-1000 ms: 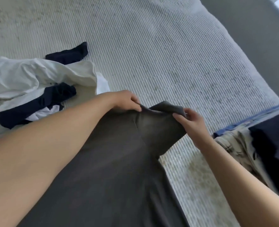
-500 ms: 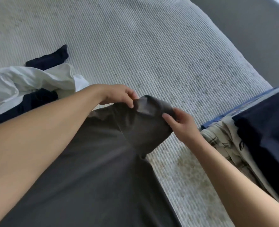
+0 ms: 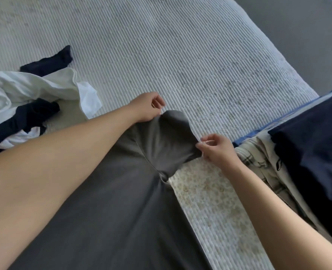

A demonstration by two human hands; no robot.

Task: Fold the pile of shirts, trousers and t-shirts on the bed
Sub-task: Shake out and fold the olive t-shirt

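A dark grey t-shirt (image 3: pixel 110 211) lies spread on the bed in front of me, its sleeve (image 3: pixel 171 139) pointing away. My left hand (image 3: pixel 147 108) grips the sleeve's upper left edge near the shoulder. My right hand (image 3: pixel 215 151) pinches the sleeve's right hem corner with thumb and fingertips. The sleeve is stretched between both hands. A loose pile of white and navy clothes (image 3: pixel 24 100) sits at the left.
A stack of folded clothes (image 3: pixel 307 158), navy on top of a plaid piece and a blue edge, lies at the right. The ribbed white bedcover (image 3: pixel 180 55) stretches beyond. The bed's right edge drops to a grey floor (image 3: pixel 297 36).
The sleeve was bunched between my hands; now it is pulled out flatter. My right hand moved right and down to the hem corner, and my left hand shifted up a little.
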